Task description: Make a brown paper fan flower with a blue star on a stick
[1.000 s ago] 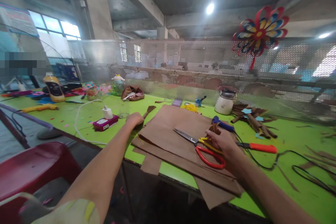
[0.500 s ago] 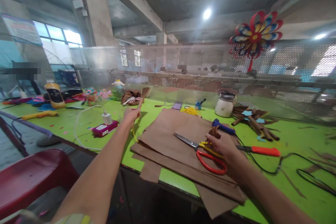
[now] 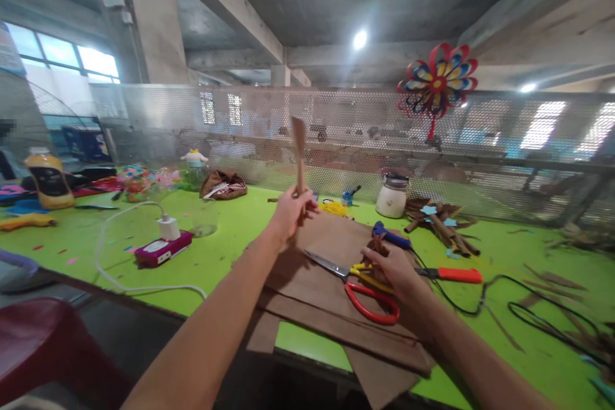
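Note:
My left hand (image 3: 289, 213) is closed round a long brown strip (image 3: 298, 150), held upright above the paper stack. The strip is narrow near my fingers and flares flat at its top; it looks like twisted paper. My right hand (image 3: 391, 269) pinches a small crumpled brown piece (image 3: 378, 245). Under and beside that hand lie scissors (image 3: 331, 264) with red handle loops, partly covered, and a yellow handle (image 3: 368, 277). Both hands are over the stack of brown paper sheets (image 3: 331, 307), which overhangs the table's front edge.
A blue-handled tool (image 3: 391, 235) and an orange-red handle (image 3: 459, 275) lie right of the stack, near a black cable (image 3: 500, 278). Behind stand a white jar (image 3: 391, 195) and brown scraps (image 3: 444, 221). A pink power strip (image 3: 163, 248) with a charger lies left. Mesh (image 3: 269, 141) edges the green table.
My left hand has moved right, over the stack, and the brown strip has swung from tilted to upright. My right hand keeps its pinch beside the scissors. The view has turned slightly right.

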A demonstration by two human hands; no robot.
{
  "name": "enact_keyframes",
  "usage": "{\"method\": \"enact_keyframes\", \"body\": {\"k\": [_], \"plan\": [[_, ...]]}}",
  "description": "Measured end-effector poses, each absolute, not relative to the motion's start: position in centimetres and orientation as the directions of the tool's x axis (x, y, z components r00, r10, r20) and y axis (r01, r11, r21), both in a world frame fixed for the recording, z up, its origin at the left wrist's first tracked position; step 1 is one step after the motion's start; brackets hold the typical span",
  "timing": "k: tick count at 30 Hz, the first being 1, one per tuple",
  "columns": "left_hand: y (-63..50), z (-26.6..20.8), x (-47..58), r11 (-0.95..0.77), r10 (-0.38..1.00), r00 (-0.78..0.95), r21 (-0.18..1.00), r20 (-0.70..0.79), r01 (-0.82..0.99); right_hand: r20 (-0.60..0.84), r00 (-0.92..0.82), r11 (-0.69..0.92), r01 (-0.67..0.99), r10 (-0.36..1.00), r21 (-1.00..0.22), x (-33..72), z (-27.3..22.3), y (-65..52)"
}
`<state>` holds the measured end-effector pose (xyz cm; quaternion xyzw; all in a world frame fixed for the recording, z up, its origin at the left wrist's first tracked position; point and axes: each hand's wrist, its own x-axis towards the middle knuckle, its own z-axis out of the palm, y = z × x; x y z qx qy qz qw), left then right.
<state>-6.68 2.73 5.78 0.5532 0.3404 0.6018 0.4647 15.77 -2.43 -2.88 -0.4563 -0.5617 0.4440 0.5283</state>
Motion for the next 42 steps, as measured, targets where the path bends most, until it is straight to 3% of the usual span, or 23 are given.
{"method": "enact_keyframes", "body": {"k": [6,10,14,19,25,34,42], "plan": [[1.5,1.0,-1.6,-0.085,0.946,0.307,0.993,0.106,-0.082,0.158,-0.084,0.153,-0.066,0.984,-0.986,16.2,-2.1,-2.7],[0.5,-0.3,-0.4,-0.053,0.859,0.509,0.998,0.059,-0.028,0.174,-0.146,0.165,-0.074,0.974,-0.983,16.6,-1.5,-2.8],[-0.4,-0.2,-0.6,-0.092,0.809,0.586,0.995,0.045,0.049,0.196,-0.232,0.189,-0.054,0.953,-0.980,16.3,-0.7,-3.6],[-0.5,0.0,-1.3,-0.105,0.824,0.564,0.992,0.047,0.071,0.182,-0.244,0.192,0.017,0.952,-0.981,15.7,-0.4,-4.2],[0.1,-0.5,-1.5,0.050,0.866,0.500,0.996,-0.003,-0.080,0.173,-0.233,0.169,-0.035,0.957,-0.985,16.0,-0.2,-3.8],[-0.2,-0.2,-1.2,0.064,0.828,0.558,0.979,0.056,-0.195,0.249,-0.240,0.243,-0.056,0.938,-0.969,15.9,2.0,-3.0],[0.5,-0.7,-1.1,-0.092,0.884,0.439,0.981,0.161,-0.173,0.334,-0.224,0.332,-0.046,0.916,-0.942,16.1,2.3,-1.6]]}}
